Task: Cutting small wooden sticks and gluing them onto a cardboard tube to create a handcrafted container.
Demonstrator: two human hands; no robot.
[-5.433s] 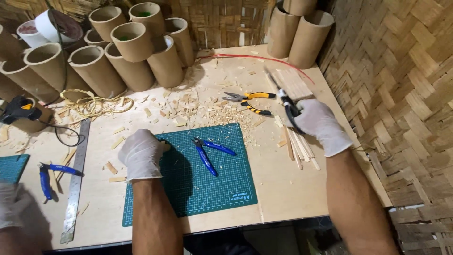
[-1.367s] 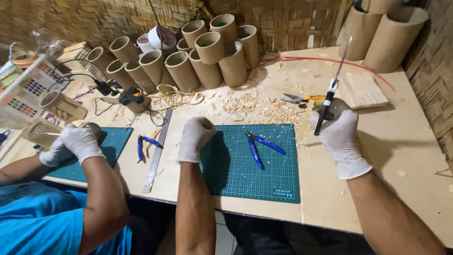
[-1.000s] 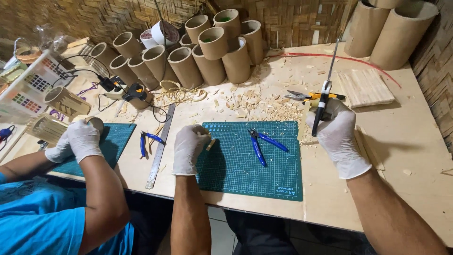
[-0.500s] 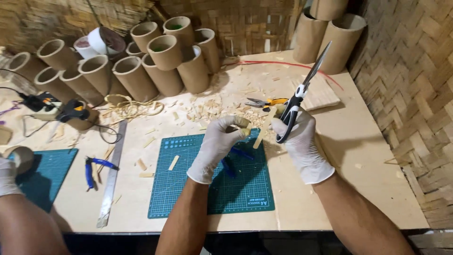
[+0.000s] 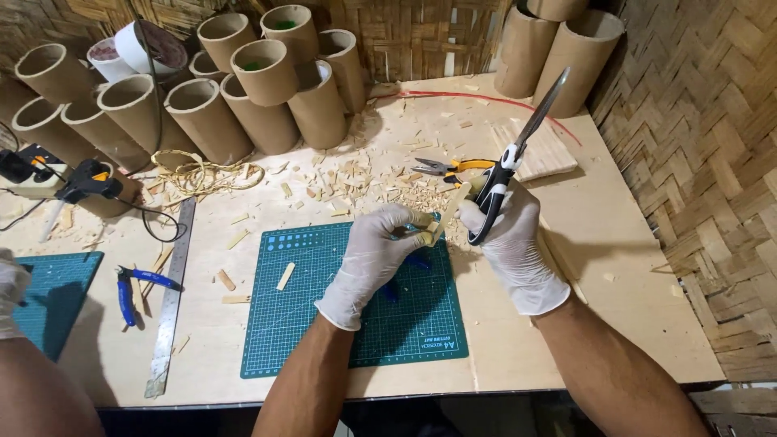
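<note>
My right hand (image 5: 511, 243), in a white glove, grips black-handled scissors (image 5: 518, 146) with the blades pointing up and away. My left hand (image 5: 374, 257), also gloved, pinches a thin bamboo strip (image 5: 449, 210) and holds it up against the right hand. Both hands hover over the far right corner of a green cutting mat (image 5: 348, 311). Blue-handled pliers (image 5: 407, 275) lie on the mat, mostly hidden under my left hand. Small bamboo offcuts (image 5: 285, 276) lie on the mat's left part.
Cardboard tubes (image 5: 243, 97) crowd the back of the plywood table (image 5: 623, 267). Yellow-handled pliers (image 5: 453, 167), a stack of strips (image 5: 546, 150), bamboo chips (image 5: 356, 182), a steel ruler (image 5: 170, 295), blue pliers (image 5: 129, 283) and glue guns (image 5: 81, 184) lie around. Another person's gloved hand (image 5: 12, 291) is at left.
My hands have come together: the left now pinches a bamboo strip up against the right hand holding the scissors. The view has shifted slightly closer.
</note>
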